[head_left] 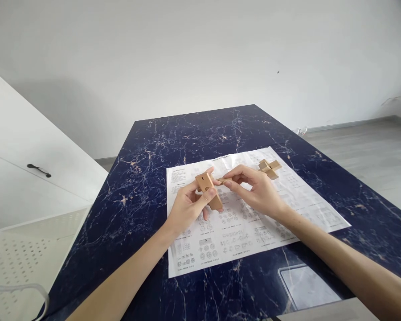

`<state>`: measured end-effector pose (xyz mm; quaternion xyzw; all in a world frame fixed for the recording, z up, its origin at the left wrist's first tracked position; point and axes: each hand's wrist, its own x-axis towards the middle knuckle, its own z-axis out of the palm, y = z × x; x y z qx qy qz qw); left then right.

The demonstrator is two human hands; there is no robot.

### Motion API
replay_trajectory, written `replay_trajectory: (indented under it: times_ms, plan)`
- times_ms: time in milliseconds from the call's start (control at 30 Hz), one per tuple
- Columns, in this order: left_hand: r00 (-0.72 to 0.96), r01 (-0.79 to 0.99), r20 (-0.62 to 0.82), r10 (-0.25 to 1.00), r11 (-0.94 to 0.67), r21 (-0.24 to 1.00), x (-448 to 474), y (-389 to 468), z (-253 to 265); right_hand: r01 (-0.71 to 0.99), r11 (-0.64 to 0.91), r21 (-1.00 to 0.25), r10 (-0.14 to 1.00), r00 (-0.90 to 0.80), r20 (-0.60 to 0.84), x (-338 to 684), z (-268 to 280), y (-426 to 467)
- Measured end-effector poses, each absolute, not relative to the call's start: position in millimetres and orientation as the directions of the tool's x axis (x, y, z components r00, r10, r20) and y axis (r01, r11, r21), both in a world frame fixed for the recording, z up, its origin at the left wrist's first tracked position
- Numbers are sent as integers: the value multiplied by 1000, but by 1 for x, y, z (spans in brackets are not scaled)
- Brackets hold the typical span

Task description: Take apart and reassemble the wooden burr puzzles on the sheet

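Observation:
My left hand [190, 203] grips a partly joined wooden puzzle [204, 180] of light brown blocks, tilted above the sheet. The thumb presses on its front block, and some of the puzzle is hidden behind the fingers. My right hand [254, 187] pinches a small wooden piece [224, 180] between thumb and fingertips, close to the right side of the puzzle. Whether that piece touches the puzzle I cannot tell. Under both hands lies a creased instruction sheet [243, 243] printed with rows of small diagrams. Another wooden cross-shaped puzzle [269, 168] rests on the sheet's far right part.
The table [147, 178] has a dark blue marbled top and its far end is near a white wall [187, 58]. A white cabinet [36, 147] with a black handle stands at left, above a perforated white surface [16, 263]. A pale rectangular shape [307, 285] shows near the front edge.

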<state>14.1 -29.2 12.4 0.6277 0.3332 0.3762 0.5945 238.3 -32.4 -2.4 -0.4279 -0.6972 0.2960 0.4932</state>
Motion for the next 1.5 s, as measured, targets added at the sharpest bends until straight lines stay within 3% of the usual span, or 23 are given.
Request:
replay_trajectory:
  times_ms: [333,833,933,1067,1167,1267,1400,1500]
  plan:
    - [460,49,118,880,-158,986,15,-31,10,385,460,-800,885,-125,449,238,-5,-33]
    - [601,-102,116,791,-68,992,11,-32,14,390,428,-815,900,-105,423,240,-9,-29]
    - [486,-91,120,866,-86,992,13,-32,12,394,407,-824,908,-77,411,241,-11,-28]
    - [98,-8,187,977,-188,982,13,-28,9,417,377,-827,916,-38,398,240,-10,-29]
    - [17,149,219,976,-219,964,8,-21,9,422,365,-830,921,-32,389,240,-10,-29]
    - [49,376,305,951,-301,876,-1,-10,7,422,365,-830,921,-32,389,241,-10,-29]
    - [170,736,525,834,-462,495,-14,7,-3,414,377,-829,916,-31,401,241,-9,-30]
    - [220,832,513,830,-434,346,-21,16,-11,406,389,-827,909,-26,415,240,-7,-31]
